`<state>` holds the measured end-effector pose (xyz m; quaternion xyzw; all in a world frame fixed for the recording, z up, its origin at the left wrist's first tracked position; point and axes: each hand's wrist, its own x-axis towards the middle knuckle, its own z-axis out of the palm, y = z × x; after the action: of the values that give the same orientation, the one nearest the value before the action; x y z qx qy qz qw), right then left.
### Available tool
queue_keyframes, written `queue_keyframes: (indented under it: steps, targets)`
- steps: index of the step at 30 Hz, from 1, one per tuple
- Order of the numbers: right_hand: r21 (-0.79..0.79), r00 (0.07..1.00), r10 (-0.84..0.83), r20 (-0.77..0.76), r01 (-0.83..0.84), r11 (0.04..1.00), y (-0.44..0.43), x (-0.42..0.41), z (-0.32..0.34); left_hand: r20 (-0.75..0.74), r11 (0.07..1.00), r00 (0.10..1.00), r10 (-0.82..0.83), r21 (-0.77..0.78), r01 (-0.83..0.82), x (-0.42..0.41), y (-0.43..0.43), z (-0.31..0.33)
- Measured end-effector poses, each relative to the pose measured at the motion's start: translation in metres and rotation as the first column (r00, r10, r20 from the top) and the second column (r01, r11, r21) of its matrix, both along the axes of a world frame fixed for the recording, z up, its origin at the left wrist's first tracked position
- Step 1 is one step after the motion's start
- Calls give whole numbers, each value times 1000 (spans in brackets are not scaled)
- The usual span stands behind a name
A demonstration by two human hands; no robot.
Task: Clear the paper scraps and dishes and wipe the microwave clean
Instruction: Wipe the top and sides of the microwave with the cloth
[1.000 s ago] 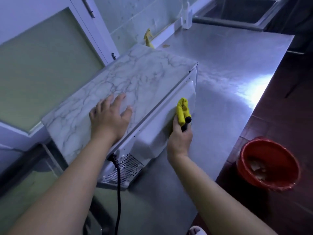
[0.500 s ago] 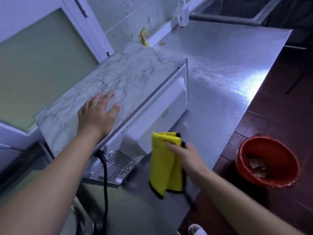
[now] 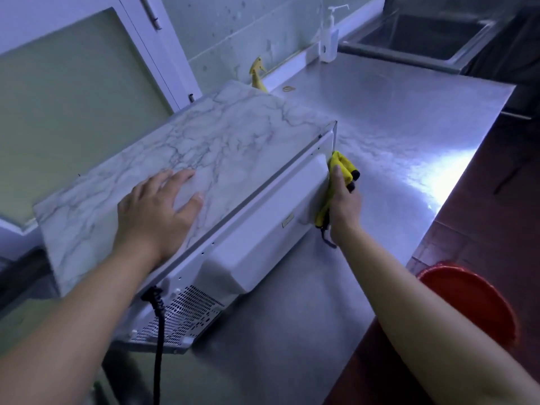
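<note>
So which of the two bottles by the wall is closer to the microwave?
The yellow spray bottle, showing just behind the microwave's far corner; the white pump bottle stands farther along, beside the sink.

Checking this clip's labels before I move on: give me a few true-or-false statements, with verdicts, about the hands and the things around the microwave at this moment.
1. The left hand lies flat on the marble-patterned top of the microwave. True.
2. The right hand holds a blue sponge. False: it grips a yellow cloth against the microwave's white rear panel.
3. The red bucket stands on the steel counter. False: it stands on the floor beside the counter.
4. A black power cord hangs from the microwave's rear. True.
</note>
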<state>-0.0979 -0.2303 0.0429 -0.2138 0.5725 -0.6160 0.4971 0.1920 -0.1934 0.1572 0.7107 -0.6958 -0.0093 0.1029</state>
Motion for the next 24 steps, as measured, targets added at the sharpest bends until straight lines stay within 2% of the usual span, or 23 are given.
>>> queue_keyframes:
  steps: [4,9,12,16,24]
  targets:
    - [21,976,-206,71,205,979,3,39,-6,-12,1000,1000,9,0,-9,0,0,1]
    - [-6,928,-358,102,361,933,29,72,-15,-9,1000,1000,8,4,-8,-1,-1,1]
    - [36,914,-394,99,392,919,65,115,-20,-6,1000,1000,5,0,-5,-1,0,0]
    - [-38,910,-391,138,400,916,109,166,-14,-12,1000,1000,0,-3,0,-2,1,1]
    - [-18,903,-391,178,400,916,145,197,-10,-5,1000,1000,-22,-8,22,0,1,0]
